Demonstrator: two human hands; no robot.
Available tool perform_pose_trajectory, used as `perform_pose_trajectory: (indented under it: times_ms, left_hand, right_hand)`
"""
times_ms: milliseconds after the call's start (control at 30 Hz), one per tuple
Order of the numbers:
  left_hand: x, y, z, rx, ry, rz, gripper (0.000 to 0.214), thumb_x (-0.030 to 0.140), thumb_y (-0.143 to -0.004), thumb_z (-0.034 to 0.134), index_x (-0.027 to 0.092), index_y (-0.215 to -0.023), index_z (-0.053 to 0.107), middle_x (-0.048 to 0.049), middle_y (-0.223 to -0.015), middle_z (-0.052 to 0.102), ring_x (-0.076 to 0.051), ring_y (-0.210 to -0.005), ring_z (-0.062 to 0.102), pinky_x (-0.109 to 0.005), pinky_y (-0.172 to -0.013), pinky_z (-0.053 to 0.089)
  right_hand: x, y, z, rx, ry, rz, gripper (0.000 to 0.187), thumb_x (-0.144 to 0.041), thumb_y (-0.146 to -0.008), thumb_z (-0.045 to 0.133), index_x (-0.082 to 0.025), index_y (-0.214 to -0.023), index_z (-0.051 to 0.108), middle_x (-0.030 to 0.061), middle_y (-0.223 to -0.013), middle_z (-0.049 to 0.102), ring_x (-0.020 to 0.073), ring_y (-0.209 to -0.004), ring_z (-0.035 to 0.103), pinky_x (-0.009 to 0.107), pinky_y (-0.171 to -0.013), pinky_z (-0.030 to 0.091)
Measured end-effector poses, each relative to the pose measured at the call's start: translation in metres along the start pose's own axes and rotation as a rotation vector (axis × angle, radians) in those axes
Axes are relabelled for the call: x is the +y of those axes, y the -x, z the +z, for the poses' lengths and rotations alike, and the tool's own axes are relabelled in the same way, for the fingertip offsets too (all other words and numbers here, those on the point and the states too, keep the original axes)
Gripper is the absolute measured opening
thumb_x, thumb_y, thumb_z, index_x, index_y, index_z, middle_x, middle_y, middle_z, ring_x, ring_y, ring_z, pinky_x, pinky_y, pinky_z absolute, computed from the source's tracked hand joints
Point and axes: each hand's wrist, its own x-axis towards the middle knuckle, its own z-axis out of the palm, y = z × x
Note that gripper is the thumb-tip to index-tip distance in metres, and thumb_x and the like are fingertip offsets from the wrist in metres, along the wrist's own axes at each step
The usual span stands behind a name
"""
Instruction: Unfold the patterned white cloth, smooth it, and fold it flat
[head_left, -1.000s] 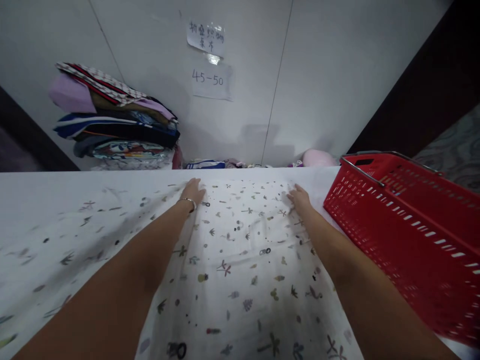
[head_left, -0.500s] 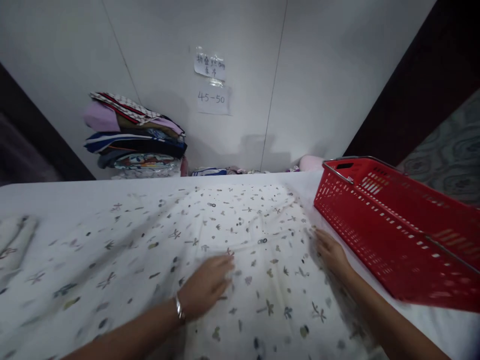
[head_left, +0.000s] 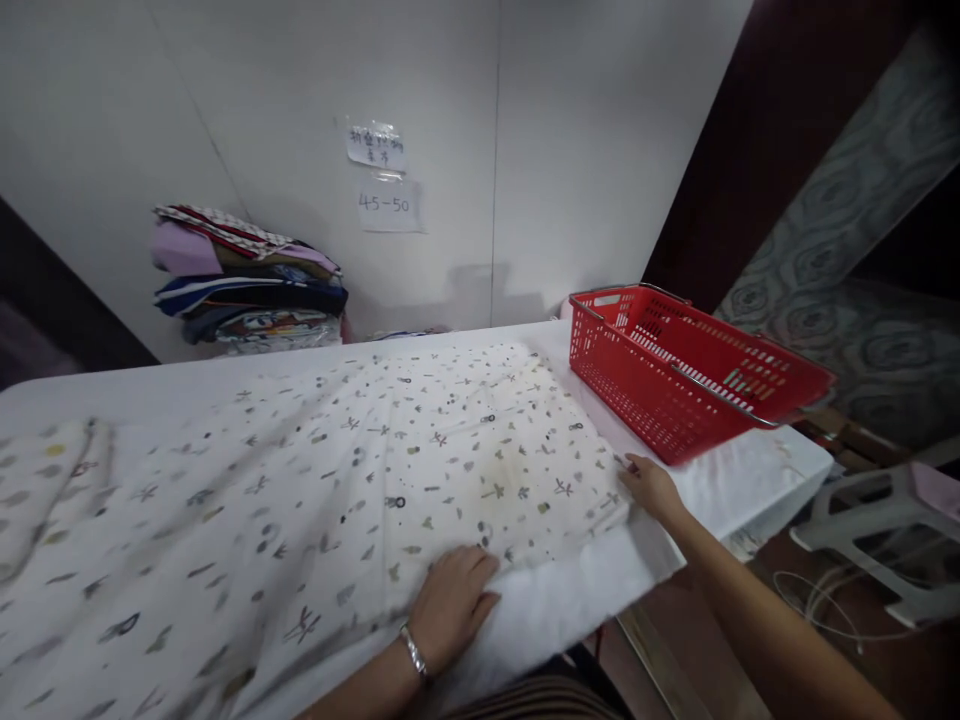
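A large white cloth [head_left: 435,440] printed with small palm trees and leaf shapes lies spread over the table, with soft wrinkles toward the left. My left hand [head_left: 454,605], a silver bracelet at its wrist, rests on the near edge of this cloth; its fingers lie stretched out and the thumb stands apart. At the cloth's right edge, my right hand [head_left: 652,485] has its fingertips closed together on the border near the front corner. Part of the cloth at far left is folded or bunched over itself.
A red plastic basket [head_left: 675,370] with metal handles stands at the table's right end. Folded fabrics [head_left: 251,285] are stacked at the back left against the wall. Paper signs [head_left: 388,203] hang on the wall. To the lower right is a white plastic stool [head_left: 877,530] with a cable nearby.
My view has swung right and shows more of the table end and floor. My left hand has come nearer, to the cloth's front edge; my right hand has moved along the right edge toward the front corner.
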Motion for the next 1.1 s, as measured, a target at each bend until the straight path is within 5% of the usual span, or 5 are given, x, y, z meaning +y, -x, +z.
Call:
perform_pose_trajectory:
  times_ms: [167,333,567,833,1100]
  left_hand:
    - [0.009,-0.008,-0.001,0.045,-0.102,-0.056,0.016,0.026,-0.084,0.049,0.021,-0.096,0.058,-0.0059,-0.102,0.059,-0.022,-0.094,0.051,-0.037,-0.082,0.04]
    - [0.011,-0.01,-0.001,0.068,-0.111,-0.093,0.013,0.021,-0.086,0.044,0.019,-0.083,0.056,-0.0053,-0.092,0.058,-0.019,-0.087,0.052,-0.034,-0.076,0.038]
    - [0.01,-0.002,0.002,0.086,-0.069,-0.049,0.007,0.018,-0.082,0.047,0.019,-0.077,0.052,-0.0033,-0.085,0.057,-0.017,-0.081,0.051,-0.03,-0.071,0.037]
    - [0.015,0.002,0.006,0.045,-0.117,0.006,0.009,0.014,-0.079,0.045,0.02,-0.073,0.049,-0.0036,-0.08,0.057,-0.017,-0.077,0.051,-0.031,-0.068,0.037]
    - [0.019,0.006,0.005,-0.001,-0.108,-0.007,0.008,0.014,-0.077,0.046,0.02,-0.074,0.049,-0.0035,-0.083,0.058,-0.017,-0.079,0.053,-0.03,-0.068,0.037]
  right_hand:
    - [-0.017,-0.009,-0.01,0.046,-0.174,0.076,0.018,-0.016,-0.06,0.06,-0.021,-0.075,0.069,-0.0009,-0.06,0.058,0.0164,-0.067,0.057,0.025,-0.065,0.04]
    - [-0.029,-0.007,-0.016,0.11,-0.315,0.038,0.019,-0.02,-0.061,0.059,-0.022,-0.078,0.068,-0.0017,-0.068,0.058,0.0145,-0.066,0.052,0.025,-0.062,0.04]
    - [-0.013,0.01,-0.054,-0.07,-1.158,0.107,0.044,-0.03,-0.051,0.076,-0.019,-0.093,0.065,-0.0027,-0.072,0.06,0.0113,-0.063,0.052,0.023,-0.057,0.039]
    - [0.024,0.022,-0.046,-0.363,-0.763,0.275,0.055,-0.026,-0.054,0.071,-0.016,-0.108,0.063,-0.0052,-0.064,0.055,0.0069,-0.05,0.043,0.02,-0.046,0.03]
    - [0.021,0.017,-0.034,-0.192,-0.665,0.223,0.063,-0.04,-0.06,0.067,-0.01,-0.115,0.058,-0.0031,-0.057,0.057,0.0105,-0.049,0.046,0.023,-0.047,0.033]
